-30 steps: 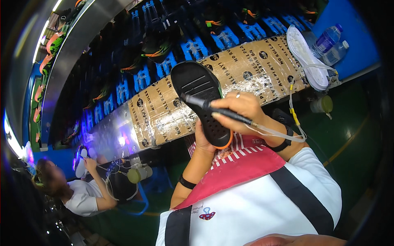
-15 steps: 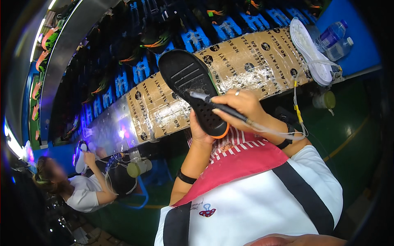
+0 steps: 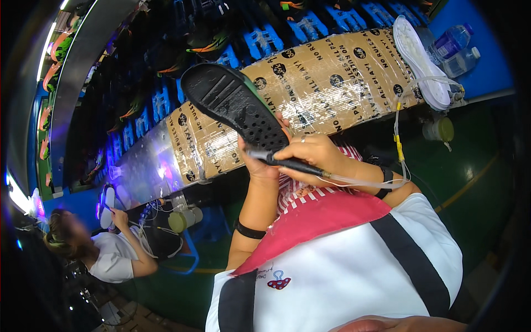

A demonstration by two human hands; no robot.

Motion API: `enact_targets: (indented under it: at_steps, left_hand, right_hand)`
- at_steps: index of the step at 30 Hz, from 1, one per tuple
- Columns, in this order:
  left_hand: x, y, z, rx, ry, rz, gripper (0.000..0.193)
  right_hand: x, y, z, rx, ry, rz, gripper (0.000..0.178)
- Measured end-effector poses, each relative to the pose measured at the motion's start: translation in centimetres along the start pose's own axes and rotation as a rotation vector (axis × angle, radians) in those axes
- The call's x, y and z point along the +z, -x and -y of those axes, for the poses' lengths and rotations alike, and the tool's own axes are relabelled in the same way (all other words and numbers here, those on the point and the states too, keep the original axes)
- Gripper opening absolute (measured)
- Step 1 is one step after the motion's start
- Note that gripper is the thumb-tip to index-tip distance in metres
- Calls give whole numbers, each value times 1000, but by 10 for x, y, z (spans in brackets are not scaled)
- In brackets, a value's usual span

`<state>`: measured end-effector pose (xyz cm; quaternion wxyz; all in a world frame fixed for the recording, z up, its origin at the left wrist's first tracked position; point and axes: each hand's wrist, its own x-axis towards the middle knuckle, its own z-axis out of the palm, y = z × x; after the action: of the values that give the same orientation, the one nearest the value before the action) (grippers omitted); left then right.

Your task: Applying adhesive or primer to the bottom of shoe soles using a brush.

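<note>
Our left hand wraps under the black sole, half-curled, probably so this face's reachable; our right hand pinches the tubed brush pen-style, nearly closed.

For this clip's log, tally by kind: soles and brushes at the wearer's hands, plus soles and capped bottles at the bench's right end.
Black sole: 1
Brush: 1
White sole: 1
Capped bottles: 2
Total: 5

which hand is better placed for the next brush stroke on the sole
Probably the right hand: it holds the brush close to the black sole, which the left hand supports.
</note>
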<state>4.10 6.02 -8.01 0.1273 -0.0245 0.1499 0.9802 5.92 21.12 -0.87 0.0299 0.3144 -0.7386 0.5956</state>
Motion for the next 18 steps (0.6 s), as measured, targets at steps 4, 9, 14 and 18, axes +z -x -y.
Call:
enact_targets:
  at_steps: [4,9,14,18]
  left_hand:
    - [-1,1,-8,70,0,-17,68]
    - [4,3,-13,98,-79,-91,72]
    - [3,4,-10,67,-9,-56,71]
    - [-1,5,-9,89,-74,4,64]
  right_hand:
    - [-14,-5,9,126,-201,76,18]
    - [-7,-3,-4,148,-98,-145,21]
    - [5,1,-3,-4,-80,0,20]
    - [-7,-8,9,-54,-3,-107,17]
